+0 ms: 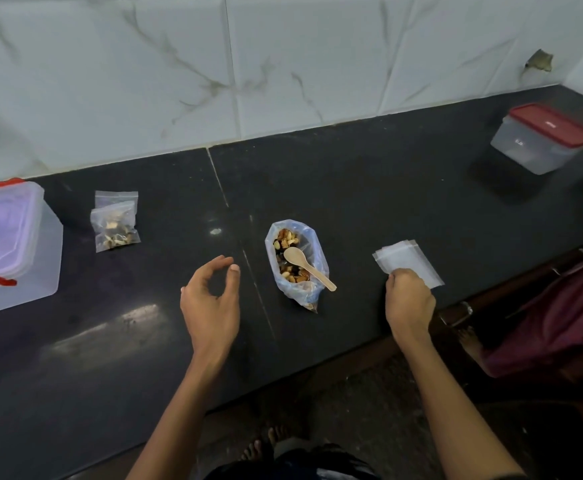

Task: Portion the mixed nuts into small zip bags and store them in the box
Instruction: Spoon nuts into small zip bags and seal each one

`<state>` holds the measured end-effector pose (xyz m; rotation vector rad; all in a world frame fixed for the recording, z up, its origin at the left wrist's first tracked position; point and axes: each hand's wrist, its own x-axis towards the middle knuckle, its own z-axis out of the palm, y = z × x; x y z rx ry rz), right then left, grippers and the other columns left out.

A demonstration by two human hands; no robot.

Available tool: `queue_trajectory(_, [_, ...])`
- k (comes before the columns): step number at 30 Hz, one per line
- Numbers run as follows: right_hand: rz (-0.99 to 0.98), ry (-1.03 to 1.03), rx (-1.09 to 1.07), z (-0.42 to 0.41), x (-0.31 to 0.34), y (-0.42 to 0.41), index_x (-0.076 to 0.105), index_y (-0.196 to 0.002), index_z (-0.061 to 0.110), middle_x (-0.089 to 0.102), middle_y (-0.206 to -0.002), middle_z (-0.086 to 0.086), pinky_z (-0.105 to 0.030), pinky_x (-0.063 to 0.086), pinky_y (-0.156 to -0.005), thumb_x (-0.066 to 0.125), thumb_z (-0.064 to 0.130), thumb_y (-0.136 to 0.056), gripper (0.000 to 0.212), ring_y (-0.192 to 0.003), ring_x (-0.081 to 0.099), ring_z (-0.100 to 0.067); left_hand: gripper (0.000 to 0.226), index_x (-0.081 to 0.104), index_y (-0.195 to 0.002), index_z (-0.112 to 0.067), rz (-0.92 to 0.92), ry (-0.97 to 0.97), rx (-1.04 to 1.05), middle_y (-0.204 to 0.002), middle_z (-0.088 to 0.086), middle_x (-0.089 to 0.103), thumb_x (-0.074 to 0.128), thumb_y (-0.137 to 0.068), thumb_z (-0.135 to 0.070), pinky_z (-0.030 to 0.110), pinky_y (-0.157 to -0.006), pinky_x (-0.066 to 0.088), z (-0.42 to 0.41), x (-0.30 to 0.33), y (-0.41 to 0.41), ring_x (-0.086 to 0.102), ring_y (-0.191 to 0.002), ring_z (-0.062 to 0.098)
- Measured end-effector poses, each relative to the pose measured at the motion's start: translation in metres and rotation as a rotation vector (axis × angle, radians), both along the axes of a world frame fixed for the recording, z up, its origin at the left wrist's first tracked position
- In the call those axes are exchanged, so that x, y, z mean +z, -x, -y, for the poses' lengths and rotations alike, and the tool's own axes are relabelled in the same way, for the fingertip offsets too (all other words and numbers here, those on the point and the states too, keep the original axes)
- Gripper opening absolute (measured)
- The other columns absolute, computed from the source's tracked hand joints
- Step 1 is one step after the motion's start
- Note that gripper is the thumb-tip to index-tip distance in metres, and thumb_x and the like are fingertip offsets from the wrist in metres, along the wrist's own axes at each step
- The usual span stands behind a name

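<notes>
A: Where are the nuts?

B: The mixed nuts (pixel 287 252) sit in a big open plastic bag (pixel 297 265) in the middle of the black counter (pixel 387 188). A little wooden spoon (pixel 305 265) lies on top of them, with its handle poking out over the near edge of the bag.

A: What are the hands doing?

B: The right hand (pixel 408 299) is curled up and pinching the near edge of a stack of empty zip bags (pixel 409 259), just to the right of the nut bag. The left hand (pixel 212 299) floats over the counter to the left of the nut bag. Its fingers are bent a bit and spread, and it holds nothing.

A: Are any small bags full?

B: Yes, a filled small bag (pixel 115 226) lies far to the left. Another small bag (pixel 117 199) peeks out from behind it. I cannot tell what is in that one.

A: And the box?

B: A clear box (pixel 44 265) with red clips stands at the left edge, its lid on. It is near the filled bags. A second box with a red lid (pixel 546 140) stands far off in the right corner, by the white tiled wall (pixel 283 64).

A: Is anything in the way?

B: Only the nut bag sits between the two hands. A dark red cloth (pixel 560 323) hangs off the right end of the counter.
</notes>
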<state>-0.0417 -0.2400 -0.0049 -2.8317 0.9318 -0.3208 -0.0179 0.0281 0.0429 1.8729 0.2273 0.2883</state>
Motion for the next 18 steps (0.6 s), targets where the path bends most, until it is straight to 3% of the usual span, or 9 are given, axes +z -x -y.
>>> queue_trajectory(3, [0.060, -0.026, 0.002, 0.001, 0.000, -0.001, 0.062, -0.082, 0.004, 0.063, -0.081, -0.008, -0.029, 0.040, -0.054, 0.047, 0.011, -0.096, 0.023, -0.067, 0.060, -0.023, 0.014, 0.063, -0.088, -0.043, 0.015, 0.000, 0.003, -0.104, -0.018, 0.066, 0.062, -0.090, -0.029, 0.063, -0.100, 0.039, 0.001, 0.004, 0.002, 0.065, -0.100, 0.015])
queue_trajectory(7, [0.277, -0.130, -0.015, -0.004, 0.015, 0.004, 0.062, -0.083, 0.004, 0.058, -0.076, -0.003, -0.026, 0.040, -0.055, 0.046, 0.014, -0.097, 0.024, -0.067, 0.059, -0.020, 0.014, 0.063, -0.086, -0.043, 0.021, 0.011, 0.017, -0.106, -0.015, 0.068, 0.061, -0.090, -0.029, 0.069, -0.094, 0.040, 0.000, 0.007, 0.004, 0.066, -0.073, 0.025])
queue_trajectory(10, [0.456, -0.252, -0.032, -0.015, 0.044, 0.006, 0.065, -0.094, 0.007, 0.055, -0.081, 0.004, -0.013, 0.033, -0.054, 0.047, 0.018, -0.098, 0.022, -0.070, 0.052, -0.010, 0.012, 0.066, -0.092, -0.034, 0.023, 0.032, 0.027, -0.103, -0.013, 0.067, 0.061, -0.091, -0.023, 0.058, -0.091, 0.048, 0.000, 0.012, 0.003, 0.067, -0.092, 0.032])
queue_trajectory(13, [0.575, -0.529, 0.093, -0.032, 0.079, 0.003, 0.064, -0.101, 0.012, 0.061, -0.087, 0.007, -0.006, 0.039, -0.059, 0.048, 0.023, -0.098, 0.020, -0.078, 0.055, -0.002, 0.010, 0.068, -0.096, -0.025, 0.031, 0.059, 0.025, -0.101, -0.012, 0.067, 0.061, -0.091, -0.020, 0.047, -0.093, 0.051, 0.000, 0.015, 0.002, 0.064, -0.105, 0.017])
queue_trajectory(16, [0.538, -0.878, 0.320, -0.058, 0.105, -0.003, 0.064, -0.100, 0.016, 0.065, -0.092, 0.012, -0.005, 0.045, -0.069, 0.048, 0.022, -0.098, 0.017, -0.083, 0.061, 0.006, 0.011, 0.069, -0.099, -0.021, 0.029, 0.066, 0.009, -0.103, -0.009, 0.068, 0.061, -0.092, -0.020, 0.036, -0.094, 0.050, -0.003, 0.016, 0.000, 0.060, -0.108, 0.007])
queue_trajectory(18, [0.445, -1.059, 0.415, -0.079, 0.109, -0.008, 0.064, -0.100, 0.020, 0.067, -0.100, 0.008, -0.014, 0.049, -0.079, 0.046, 0.021, -0.098, 0.018, -0.094, 0.062, 0.003, 0.014, 0.067, -0.104, -0.020, 0.003, 0.079, -0.041, -0.104, -0.009, 0.067, 0.060, -0.093, -0.025, 0.024, -0.087, 0.049, -0.005, 0.018, -0.001, 0.060, -0.108, 0.007])
